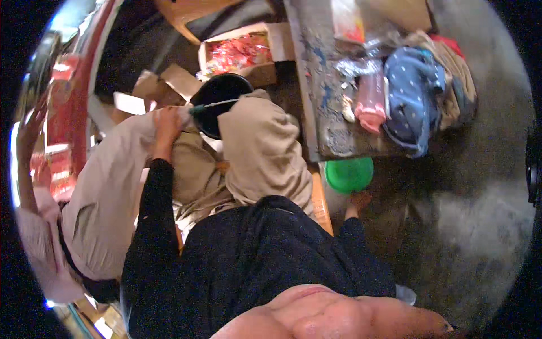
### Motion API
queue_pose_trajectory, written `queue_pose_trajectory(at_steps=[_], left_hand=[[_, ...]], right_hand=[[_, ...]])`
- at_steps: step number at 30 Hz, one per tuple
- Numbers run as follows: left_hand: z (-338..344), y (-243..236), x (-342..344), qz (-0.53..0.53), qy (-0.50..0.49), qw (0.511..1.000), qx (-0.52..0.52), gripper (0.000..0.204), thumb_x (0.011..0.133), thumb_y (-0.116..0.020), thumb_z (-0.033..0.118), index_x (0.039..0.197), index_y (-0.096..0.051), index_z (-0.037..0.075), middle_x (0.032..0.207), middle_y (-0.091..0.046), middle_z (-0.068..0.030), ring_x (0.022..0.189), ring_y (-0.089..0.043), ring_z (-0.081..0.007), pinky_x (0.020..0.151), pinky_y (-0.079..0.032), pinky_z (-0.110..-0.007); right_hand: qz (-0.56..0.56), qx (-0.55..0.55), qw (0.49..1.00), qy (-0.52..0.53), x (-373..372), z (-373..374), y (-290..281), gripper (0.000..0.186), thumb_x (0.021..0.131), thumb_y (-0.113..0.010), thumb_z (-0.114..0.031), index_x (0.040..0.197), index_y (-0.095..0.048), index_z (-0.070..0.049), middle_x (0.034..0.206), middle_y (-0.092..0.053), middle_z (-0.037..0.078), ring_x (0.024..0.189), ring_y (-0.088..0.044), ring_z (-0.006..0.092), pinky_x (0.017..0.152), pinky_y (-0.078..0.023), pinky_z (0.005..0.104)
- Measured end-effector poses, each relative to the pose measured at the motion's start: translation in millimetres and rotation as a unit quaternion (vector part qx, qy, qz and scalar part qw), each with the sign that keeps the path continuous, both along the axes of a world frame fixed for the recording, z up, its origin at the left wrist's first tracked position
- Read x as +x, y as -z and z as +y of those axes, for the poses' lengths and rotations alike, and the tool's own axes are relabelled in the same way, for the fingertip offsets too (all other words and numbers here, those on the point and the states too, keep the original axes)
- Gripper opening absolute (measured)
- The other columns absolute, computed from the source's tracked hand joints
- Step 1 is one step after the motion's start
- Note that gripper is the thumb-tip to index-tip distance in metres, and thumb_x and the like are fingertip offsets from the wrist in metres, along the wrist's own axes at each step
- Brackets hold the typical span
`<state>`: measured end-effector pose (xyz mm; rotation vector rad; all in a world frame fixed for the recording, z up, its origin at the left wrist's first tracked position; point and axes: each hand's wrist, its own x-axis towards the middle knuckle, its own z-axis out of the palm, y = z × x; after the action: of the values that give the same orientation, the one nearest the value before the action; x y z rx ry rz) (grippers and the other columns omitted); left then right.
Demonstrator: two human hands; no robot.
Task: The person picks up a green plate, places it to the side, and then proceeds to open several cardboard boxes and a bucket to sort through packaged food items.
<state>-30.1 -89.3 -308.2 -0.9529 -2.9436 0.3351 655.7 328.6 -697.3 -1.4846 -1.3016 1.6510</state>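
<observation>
My left hand rests at a pale trousered knee on my left, fingers loosely spread. Just right of it is a black bucket with a thin handle and green grip, partly behind my beige-trousered knee. Low on my right, my right hand is closed at the edge of a round green-lidded container beside the table's front edge; its fingers are partly hidden. An orange seat shows beside my right thigh.
A person in a pink top sits at left. An open box of red packets and cardboard lie ahead. The dark table bears a blue dotted bag, pink bottle, brown cloth and plastic wrappers.
</observation>
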Motion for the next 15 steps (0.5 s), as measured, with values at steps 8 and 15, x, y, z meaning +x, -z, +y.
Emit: queue_pose_trajectory(at_steps=[8,15], left_hand=[[1,-28,30,0.017,-0.047,0.994,0.097,0.026,0.081,-0.058,0.017,0.104,-0.063,0.007,0.110,-0.057,-0.0124,0.109,-0.051,-0.0280,0.103,-0.025,-0.056],[8,-15,34,0.039,0.019,0.994,0.099,0.028,0.079,-0.061,0.015,0.107,-0.062,0.009,0.109,-0.056,-0.0100,0.109,-0.052,-0.0271,0.106,-0.021,-0.055]], right_hand=[[-0.586,0.125,0.752,-0.275,-115,-11,-44,0.050,0.091,-0.047,-0.033,0.131,-0.044,-0.004,0.129,-0.050,0.019,0.118,-0.047,0.0346,0.096,-0.043,0.0490],[-0.564,0.023,0.794,-0.226,-158,-11,-29,0.050,0.089,-0.048,-0.032,0.129,-0.046,-0.003,0.127,-0.051,0.019,0.116,-0.049,0.0352,0.095,-0.043,0.0488]])
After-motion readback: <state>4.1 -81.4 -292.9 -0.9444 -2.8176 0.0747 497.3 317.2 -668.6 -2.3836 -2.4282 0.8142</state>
